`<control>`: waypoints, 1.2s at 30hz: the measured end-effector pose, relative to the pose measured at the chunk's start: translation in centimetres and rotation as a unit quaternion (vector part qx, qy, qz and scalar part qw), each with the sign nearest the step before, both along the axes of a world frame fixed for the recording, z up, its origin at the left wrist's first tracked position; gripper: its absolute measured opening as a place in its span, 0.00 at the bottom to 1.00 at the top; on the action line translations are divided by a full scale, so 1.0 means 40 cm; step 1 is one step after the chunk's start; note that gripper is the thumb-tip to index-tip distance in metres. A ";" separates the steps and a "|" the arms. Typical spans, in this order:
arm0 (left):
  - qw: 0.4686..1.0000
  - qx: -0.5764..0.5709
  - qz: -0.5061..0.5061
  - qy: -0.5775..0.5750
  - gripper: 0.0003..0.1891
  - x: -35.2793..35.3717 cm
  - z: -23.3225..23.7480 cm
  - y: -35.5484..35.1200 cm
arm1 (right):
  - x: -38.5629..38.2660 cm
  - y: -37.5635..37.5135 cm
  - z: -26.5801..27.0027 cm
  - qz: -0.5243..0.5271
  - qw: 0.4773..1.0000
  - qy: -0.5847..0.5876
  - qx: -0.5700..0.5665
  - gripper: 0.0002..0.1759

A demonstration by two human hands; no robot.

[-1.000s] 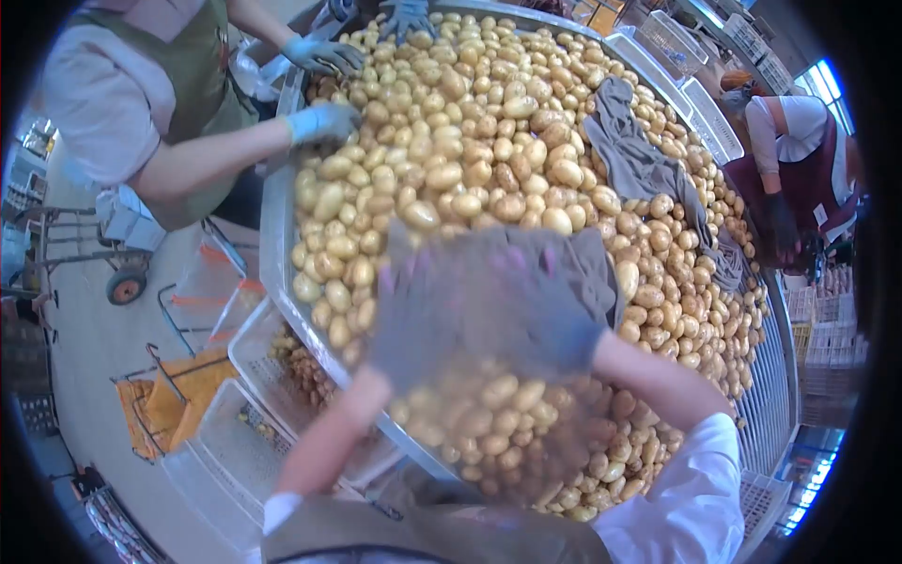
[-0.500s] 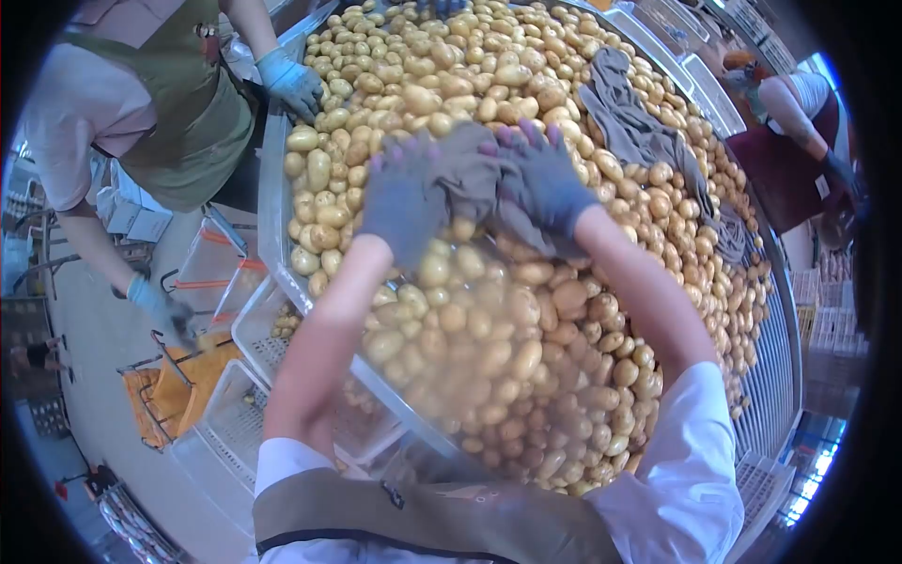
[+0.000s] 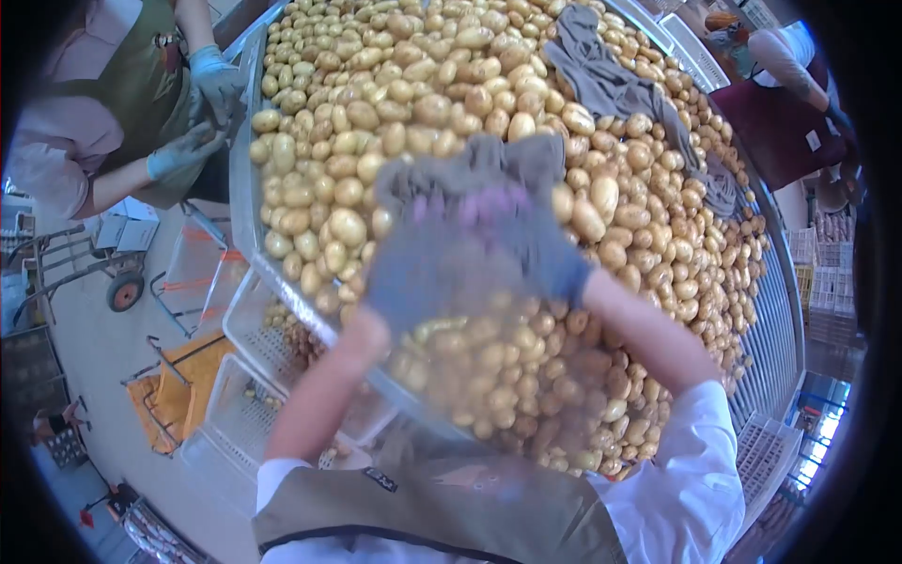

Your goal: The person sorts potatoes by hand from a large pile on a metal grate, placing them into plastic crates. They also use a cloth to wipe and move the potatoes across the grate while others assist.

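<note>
At the far left, a co-worker's blue-gloved hands [image 3: 216, 85] meet just beyond the metal rim [image 3: 246, 169] of the sorting table. Below that rim stands a white plastic crate [image 3: 252, 331] with small potatoes in it.

Further right, the person's left hand [image 3: 413, 273], in a dark glove with purple fingertips, lies over the near left part of a grey cloth [image 3: 512, 162]. The cloth is bunched on top of the heaped potatoes [image 3: 413, 113], in the near middle of the table. Its long axis seems to run roughly crosswise, left to right, with its rumpled far edge toward the table's far side; the potatoes' own long axes point every way. The right hand [image 3: 554, 258], gloved alike, is at its near right part, close beside the left. Motion blur hides the fingers, so I cannot tell whether either hand grips the cloth or merely presses on it.

The step in hand looks like working the cloth over the potatoes with both hands. Any further stroke would call for light, even pressure from both palms, letting the potatoes roll without spilling over the rim.

To the right, a second grey cloth [image 3: 611, 80] trails lengthwise over the heap.
</note>
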State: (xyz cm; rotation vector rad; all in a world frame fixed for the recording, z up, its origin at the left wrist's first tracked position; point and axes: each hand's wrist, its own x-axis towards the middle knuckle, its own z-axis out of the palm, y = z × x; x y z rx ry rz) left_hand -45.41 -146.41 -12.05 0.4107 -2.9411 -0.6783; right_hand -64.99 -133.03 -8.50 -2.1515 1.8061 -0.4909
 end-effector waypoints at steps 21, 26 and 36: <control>0.996 -0.081 -0.044 -0.004 0.36 -0.106 -0.037 -0.034 | -0.103 0.025 -0.038 0.042 0.998 0.031 -0.026 0.37; 0.974 0.215 -0.008 0.075 0.28 -0.023 0.046 -0.077 | -0.199 0.050 0.073 -0.067 0.988 -0.060 0.128 0.30; 0.985 -0.026 -0.169 -0.028 0.27 0.213 0.105 0.290 | 0.161 0.425 0.116 0.149 0.979 0.002 0.139 0.39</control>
